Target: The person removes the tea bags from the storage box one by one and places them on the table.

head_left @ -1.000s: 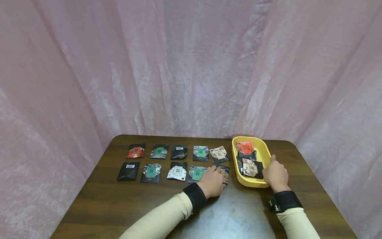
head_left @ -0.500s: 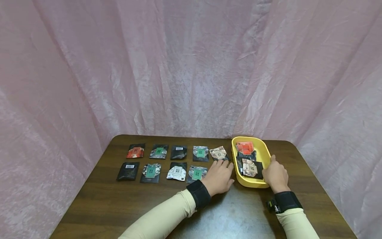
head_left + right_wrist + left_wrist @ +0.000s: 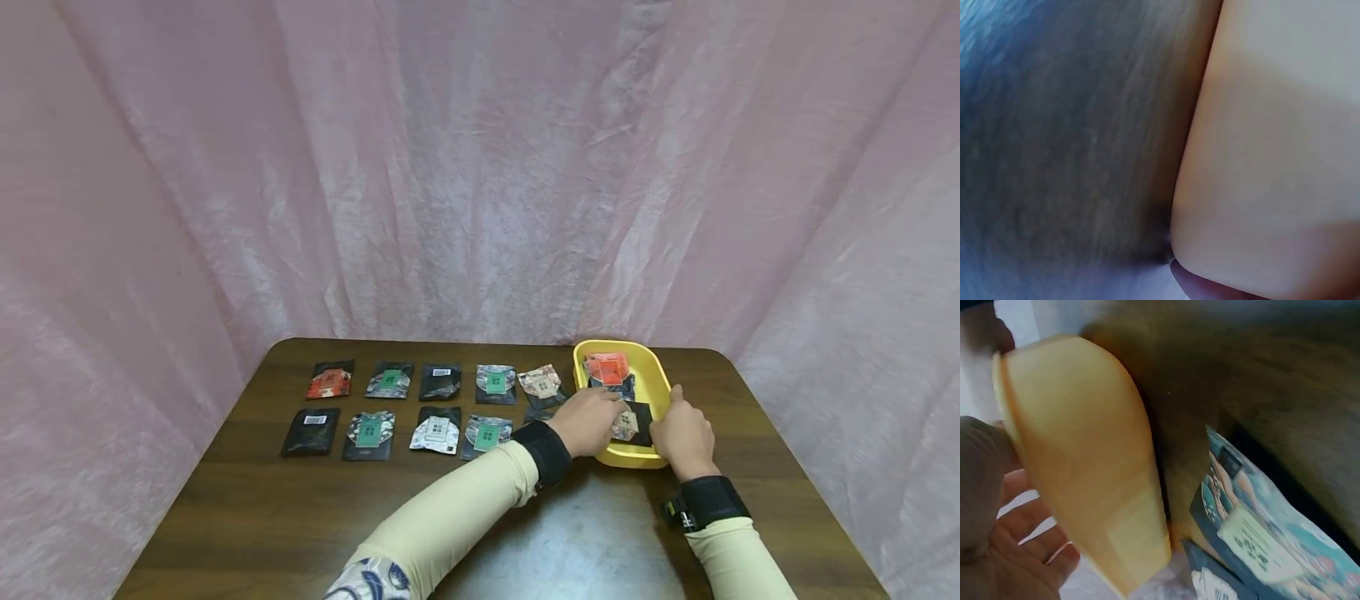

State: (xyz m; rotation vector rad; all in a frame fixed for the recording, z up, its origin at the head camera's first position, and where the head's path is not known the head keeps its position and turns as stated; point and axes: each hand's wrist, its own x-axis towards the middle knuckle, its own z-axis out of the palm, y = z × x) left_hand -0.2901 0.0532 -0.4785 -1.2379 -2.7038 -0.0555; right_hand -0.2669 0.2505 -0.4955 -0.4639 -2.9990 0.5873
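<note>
My left hand reaches over the left rim of a yellow plastic basket, above the packets inside it. In the left wrist view its fingers are spread and relaxed past the rim, with nothing seen between them. My right hand holds the basket's right side at the rim; the right wrist view shows mostly the pale basket wall. Inside lie an orange-red sachet, a cream-and-black sachet and dark ones. Just left of the basket, a sachet is partly hidden by my left arm.
Two rows of flat sachets lie left of the basket on the brown wooden table, among them a red one, a black one and a green-labelled one. A pink curtain hangs behind the table.
My left hand has lifted off the front row's right end and moved right, over the basket's rim. The right hand stays on the basket. The head view has shifted slightly.
</note>
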